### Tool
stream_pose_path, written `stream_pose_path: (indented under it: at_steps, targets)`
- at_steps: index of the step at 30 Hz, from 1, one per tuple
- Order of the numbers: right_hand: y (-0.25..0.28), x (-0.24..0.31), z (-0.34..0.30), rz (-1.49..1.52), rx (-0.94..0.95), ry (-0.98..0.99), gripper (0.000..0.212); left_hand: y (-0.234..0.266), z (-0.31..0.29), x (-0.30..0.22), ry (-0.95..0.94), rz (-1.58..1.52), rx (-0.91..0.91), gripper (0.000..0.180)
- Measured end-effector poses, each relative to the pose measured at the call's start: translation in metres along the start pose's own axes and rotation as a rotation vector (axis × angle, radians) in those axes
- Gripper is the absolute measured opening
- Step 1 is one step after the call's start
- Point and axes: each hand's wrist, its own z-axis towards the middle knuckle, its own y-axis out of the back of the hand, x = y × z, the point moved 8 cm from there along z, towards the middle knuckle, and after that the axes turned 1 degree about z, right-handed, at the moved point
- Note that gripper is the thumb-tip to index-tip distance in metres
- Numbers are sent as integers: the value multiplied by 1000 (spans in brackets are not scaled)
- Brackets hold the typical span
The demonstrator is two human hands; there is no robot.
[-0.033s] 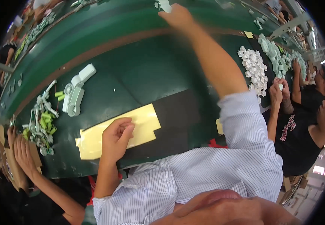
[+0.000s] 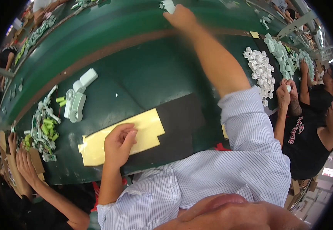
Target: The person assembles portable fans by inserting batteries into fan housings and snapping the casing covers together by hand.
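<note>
My right hand (image 2: 181, 17) reaches to the far side, over the green belt, its fingers closed on a pale mint plastic part (image 2: 168, 6) with a round end. The fingers hide much of that part. Close to my body, my left hand (image 2: 118, 143) hovers over or rests on a yellow sheet (image 2: 145, 128); which one, I cannot tell. Its fingers are loosely curled, with nothing visible in them. The sheet lies partly on a black mat (image 2: 181, 115). To the left, several pale mint housings (image 2: 75, 103) with round, fan-like ends lie together on the dark green table.
At the left is a heap of pale frames and lime-green cylinders (image 2: 47, 130), beside a co-worker's hand (image 2: 26, 165). White small parts (image 2: 260, 71) and mint housings (image 2: 281, 57) are piled at the right, near another person's hands (image 2: 287, 92). A raised brown edge (image 2: 109, 48) borders the belt.
The view has shifted very slightly. My right hand stays over the belt with the mint part, and my left hand keeps its curled pose by the yellow sheet.
</note>
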Motion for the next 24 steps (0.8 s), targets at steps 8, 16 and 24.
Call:
stream_pose_path:
  at_steps: [8,16,24]
  targets:
    - [-43,-18,52,-173,276,20,66,19,-10,10,45,43,-172,17]
    - [41,-142,171,-155,-208,84,43,15,-7,-2,16,153,-88,11]
    - [-25,-218,300,-212,-68,-38,56,19,-6,1,162,78,-218,6]
